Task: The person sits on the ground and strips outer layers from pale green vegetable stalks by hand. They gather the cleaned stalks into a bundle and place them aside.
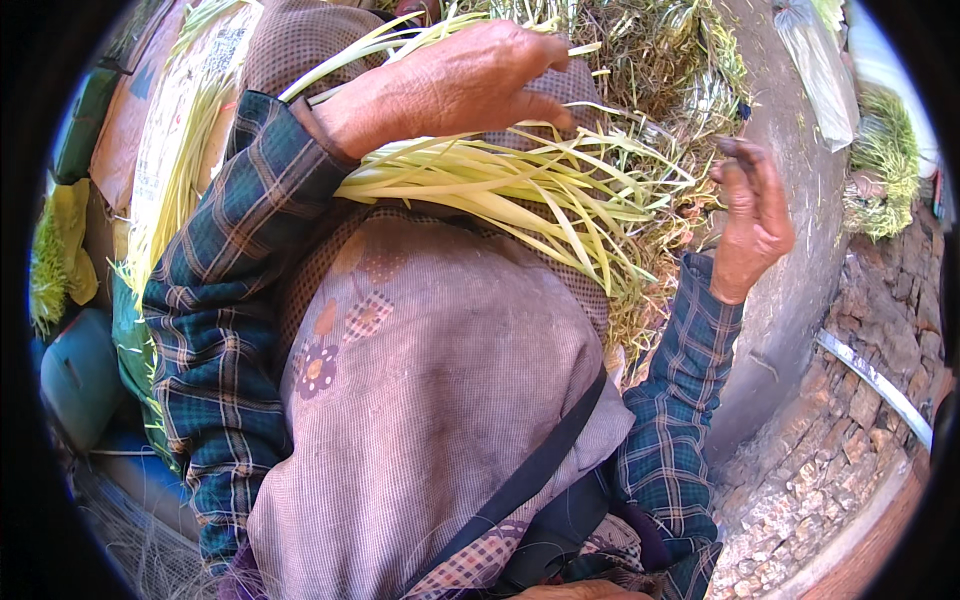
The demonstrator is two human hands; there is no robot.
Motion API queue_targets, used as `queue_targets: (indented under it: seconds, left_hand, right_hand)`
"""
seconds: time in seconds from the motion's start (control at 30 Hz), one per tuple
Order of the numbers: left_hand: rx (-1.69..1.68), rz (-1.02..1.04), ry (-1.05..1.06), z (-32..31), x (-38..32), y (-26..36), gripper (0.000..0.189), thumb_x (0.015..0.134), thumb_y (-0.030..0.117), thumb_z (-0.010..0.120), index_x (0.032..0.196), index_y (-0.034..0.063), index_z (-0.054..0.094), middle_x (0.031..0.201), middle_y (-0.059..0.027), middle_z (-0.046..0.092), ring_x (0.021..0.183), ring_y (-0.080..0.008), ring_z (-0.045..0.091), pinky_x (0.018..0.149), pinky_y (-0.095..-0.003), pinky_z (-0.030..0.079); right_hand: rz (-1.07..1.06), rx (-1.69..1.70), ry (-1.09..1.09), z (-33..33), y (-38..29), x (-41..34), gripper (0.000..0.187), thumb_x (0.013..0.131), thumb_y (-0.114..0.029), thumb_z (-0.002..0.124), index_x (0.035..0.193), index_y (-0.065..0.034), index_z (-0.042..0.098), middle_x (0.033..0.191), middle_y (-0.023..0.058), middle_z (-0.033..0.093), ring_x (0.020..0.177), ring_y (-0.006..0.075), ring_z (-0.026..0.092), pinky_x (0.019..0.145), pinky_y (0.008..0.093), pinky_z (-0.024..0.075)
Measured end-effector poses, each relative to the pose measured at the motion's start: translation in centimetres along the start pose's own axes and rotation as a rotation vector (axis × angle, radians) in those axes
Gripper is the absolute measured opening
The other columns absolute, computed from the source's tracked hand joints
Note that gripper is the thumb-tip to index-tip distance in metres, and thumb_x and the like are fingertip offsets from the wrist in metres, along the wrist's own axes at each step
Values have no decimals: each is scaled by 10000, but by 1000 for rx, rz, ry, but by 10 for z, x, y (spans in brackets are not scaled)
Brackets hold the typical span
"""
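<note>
My left hand reaches across my lap, thumb and fingers apart, just above pale yellow-green long leaves. It seems to hold nothing. Below it a loose bundle of these flat leaves, which look like blanched chives, lies across my checked trousers. More leaves pass behind the hand. My right hand is raised at the right of the bundle, fingers bent, fingertips dark, with no leaf seen in it. A worn checked apron with flower patches covers my front.
Dry roots and leaf trimmings are heaped beyond my knees. More long leaves lie on printed sheeting at left. A clear plastic bag, green leafy tufts, a pale strip and rough stonework are at right; a teal container stands left.
</note>
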State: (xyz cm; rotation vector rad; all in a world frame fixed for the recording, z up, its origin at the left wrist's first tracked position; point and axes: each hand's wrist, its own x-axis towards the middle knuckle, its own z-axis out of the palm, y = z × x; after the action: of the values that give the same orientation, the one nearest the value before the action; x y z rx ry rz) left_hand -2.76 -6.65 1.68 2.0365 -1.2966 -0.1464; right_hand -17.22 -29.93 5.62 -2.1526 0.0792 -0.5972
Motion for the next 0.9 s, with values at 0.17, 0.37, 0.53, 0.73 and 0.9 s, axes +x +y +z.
queue_targets:
  seconds: [0.17, 0.37, 0.53, 0.73, 0.9]
  left_hand:
    - [18, -168, -293, 1, -5, 3, 521, 761, 493, 648, 850, -12, 551, 698, -145, 554, 655, -282, 575, 576, -366, 441]
    - [-453, -352, -472, -5, -9, 5, 396, 776, 353, 698, 811, -34, 621, 634, -53, 569, 598, -107, 535, 533, -259, 419]
    - [-682, -400, -182, -9, -12, -10, 225, 810, 206, 660, 854, -15, 658, 689, 26, 587, 627, -33, 512, 529, -207, 395]
    - [-541, -439, -188, -8, -7, -13, 195, 788, 185, 642, 809, -9, 639, 646, 27, 541, 604, -36, 490, 515, -227, 376]
    - [-476, -447, -222, -5, -5, -9, 163, 719, 146, 657, 767, -8, 634, 615, 21, 545, 566, -42, 480, 505, -236, 374]
  right_hand:
    - [-13, -251, -401, 19, 25, -11, 533, 718, 62, 589, 1225, -90, 531, 1131, 123, 606, 867, 205, 639, 761, 282, 509]
    - [-246, -456, -395, 37, 56, 3, 332, 741, 4, 618, 1063, -76, 642, 907, 116, 670, 772, 231, 656, 675, 311, 544]
    - [-375, -593, -211, 19, 34, 41, 305, 738, -25, 669, 1040, -55, 647, 938, 127, 666, 832, 230, 646, 727, 306, 538]
    - [-438, -322, -206, 32, -13, 19, 267, 732, 7, 678, 991, -45, 636, 936, 116, 645, 881, 238, 629, 738, 345, 516]
    - [-470, -288, -310, 62, -29, 2, 304, 669, -25, 719, 960, -20, 630, 938, 98, 635, 865, 272, 584, 756, 373, 477]
